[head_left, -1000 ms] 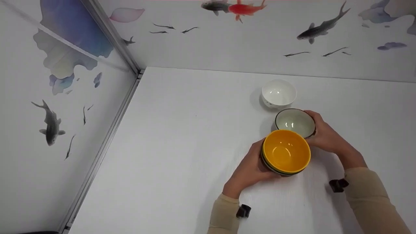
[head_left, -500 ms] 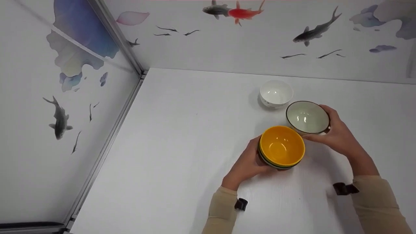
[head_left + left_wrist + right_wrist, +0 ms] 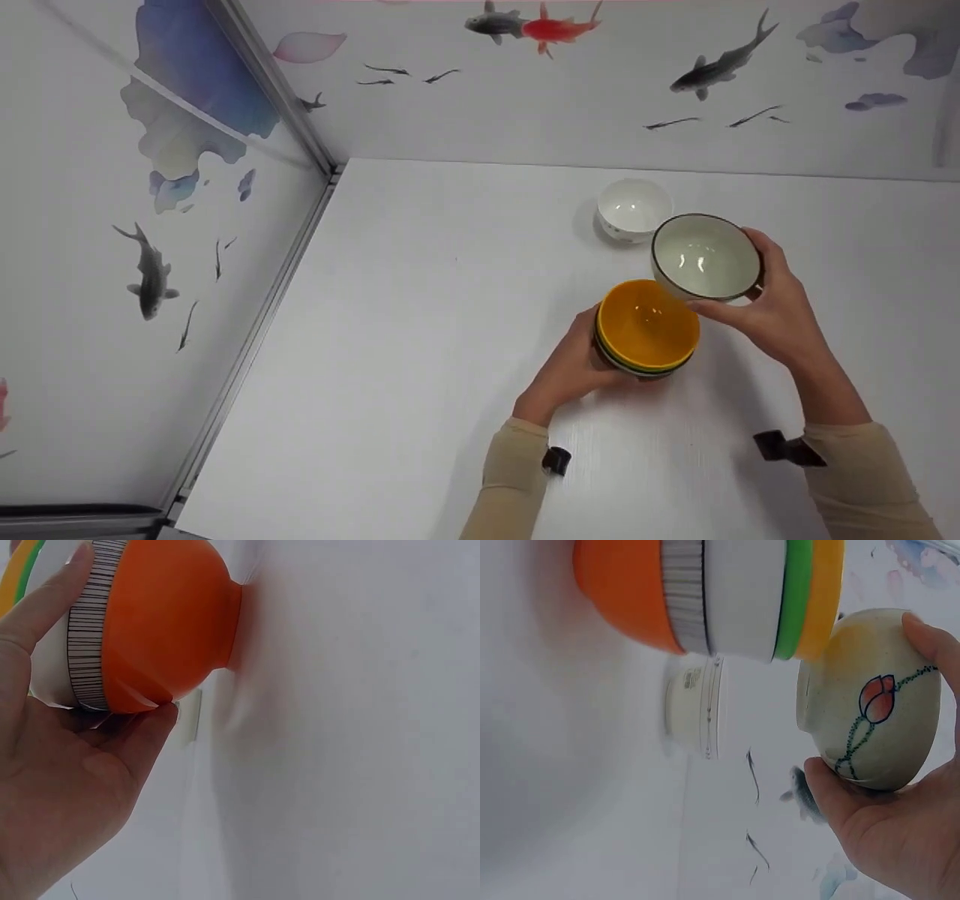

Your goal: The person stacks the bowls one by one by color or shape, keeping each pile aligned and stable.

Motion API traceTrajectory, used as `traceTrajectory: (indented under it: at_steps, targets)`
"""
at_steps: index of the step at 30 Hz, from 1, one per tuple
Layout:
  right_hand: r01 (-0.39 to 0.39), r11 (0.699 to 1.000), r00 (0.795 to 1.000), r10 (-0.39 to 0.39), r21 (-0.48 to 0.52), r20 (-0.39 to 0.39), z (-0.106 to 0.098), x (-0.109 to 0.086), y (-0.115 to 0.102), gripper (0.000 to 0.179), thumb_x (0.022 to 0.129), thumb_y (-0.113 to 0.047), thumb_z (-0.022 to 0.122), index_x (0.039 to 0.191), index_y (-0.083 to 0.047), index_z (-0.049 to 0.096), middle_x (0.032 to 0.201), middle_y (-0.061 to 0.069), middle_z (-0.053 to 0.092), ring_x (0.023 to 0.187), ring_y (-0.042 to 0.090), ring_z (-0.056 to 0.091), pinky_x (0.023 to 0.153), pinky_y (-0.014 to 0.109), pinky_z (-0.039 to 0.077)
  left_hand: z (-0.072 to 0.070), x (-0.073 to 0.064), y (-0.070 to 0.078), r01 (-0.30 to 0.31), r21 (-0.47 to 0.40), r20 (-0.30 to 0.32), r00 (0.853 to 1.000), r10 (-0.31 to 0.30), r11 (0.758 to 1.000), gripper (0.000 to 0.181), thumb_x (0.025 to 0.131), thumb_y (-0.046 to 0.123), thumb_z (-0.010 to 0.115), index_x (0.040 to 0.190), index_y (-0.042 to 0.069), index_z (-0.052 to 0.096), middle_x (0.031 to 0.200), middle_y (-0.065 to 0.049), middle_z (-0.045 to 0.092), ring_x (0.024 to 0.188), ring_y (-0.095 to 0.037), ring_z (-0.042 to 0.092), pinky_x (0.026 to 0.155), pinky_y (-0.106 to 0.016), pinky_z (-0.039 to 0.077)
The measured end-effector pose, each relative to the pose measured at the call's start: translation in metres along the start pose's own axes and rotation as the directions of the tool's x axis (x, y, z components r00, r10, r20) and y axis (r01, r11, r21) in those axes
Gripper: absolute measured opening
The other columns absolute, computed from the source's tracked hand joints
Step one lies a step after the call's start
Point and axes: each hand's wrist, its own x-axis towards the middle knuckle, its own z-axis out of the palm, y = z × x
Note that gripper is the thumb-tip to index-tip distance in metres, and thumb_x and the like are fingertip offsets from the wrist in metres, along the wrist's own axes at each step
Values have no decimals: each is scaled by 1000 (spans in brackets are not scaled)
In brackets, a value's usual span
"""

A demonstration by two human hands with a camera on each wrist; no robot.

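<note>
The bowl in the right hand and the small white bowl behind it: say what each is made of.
The bowl in the right hand looks like glazed ceramic: speckled, glossy, with a painted tulip outside. The small white bowl looks like porcelain: smooth, white and shiny, though hard plastic is possible.

Left hand (image 3: 67,787) is filling the lower left, palm facing the cam, w/ thumb (image 3: 45,604) lying up along the bowl stack's (image 3: 150,626) left side and fingertips (image 3: 154,724) tucking under its lower edge. Stack is lying sideways in frame: an orange bowl (image 3: 169,615) at the base, w/ a black-striped band (image 3: 88,630) just left of the orange, then a white bit, and slivers of green and yellow rims (image 3: 19,574) at the far upper left. Orange bowl's foot is sitting on the white table (image 3: 352,735), casting a soft reddish shadow right beside it. A small pale bowl (image 3: 191,714) is peeking out just below the stack.
</note>
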Motion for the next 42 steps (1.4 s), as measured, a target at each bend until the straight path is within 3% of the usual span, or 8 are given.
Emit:
traceTrajectory:
  at_steps: [2,4,11,15,18,25,36,42]
  targets:
    - [27,999,1000,-27,27,-8,4,-5,-5,107,75,-17,89,157,-9,20,154,18,37,130,37,44,94,5,42,0,0,1,10,4,3,1000,-10,1000,107,73,29,90,157,25,23,157,9,36,144,-4,33,125,-30,25]
    - [53,997,998,-52,49,-20,9,-11,-11,106,75,-14,88,157,-10,21,153,18,39,127,34,45,91,-1,39,0,1,2,15,13,6,1000,-15,1000,106,74,29,90,157,26,23,156,9,36,144,-3,34,125,-30,25]
    - [143,986,989,-139,81,-59,26,-31,-19,107,71,-10,90,157,-11,26,149,16,45,118,-1,46,92,-2,38,-3,2,2,-5,91,8,1000,5,996,103,76,29,88,156,26,23,153,9,37,140,-3,36,124,-28,27]
    - [159,984,986,-153,84,-67,36,-39,-17,109,69,-11,92,157,-11,27,148,15,47,118,-8,45,92,-2,38,-4,1,2,-11,115,10,1000,10,993,104,77,31,87,157,22,22,155,6,36,142,-4,34,124,-28,27]
    - [147,986,988,-143,74,-67,41,-43,-13,110,69,-14,92,158,-12,26,149,15,47,122,-1,47,93,-2,36,-3,0,3,-7,121,9,1000,6,993,103,78,31,86,157,20,21,156,4,35,143,-5,33,124,-27,27]
    - [129,989,990,-124,68,-68,50,-50,-7,112,68,-17,93,158,-12,27,151,16,46,131,32,49,95,-1,32,-1,0,2,1,133,-10,1000,0,991,99,80,24,85,158,18,23,159,1,34,146,-7,33,123,-28,29]
    - [148,986,984,-140,71,-107,61,-55,3,115,65,-17,95,158,-13,28,151,14,47,132,29,49,96,0,32,-1,-1,1,6,125,-11,1000,-4,992,99,80,27,84,158,18,24,158,-2,36,146,-9,34,122,-30,31]
    - [163,985,980,-155,57,-125,68,-55,9,116,64,-17,95,158,-11,28,152,16,46,132,29,48,96,1,32,-1,0,1,-25,122,-11,1000,26,992,98,80,25,84,158,16,24,159,-5,35,147,-12,33,122,-31,30]
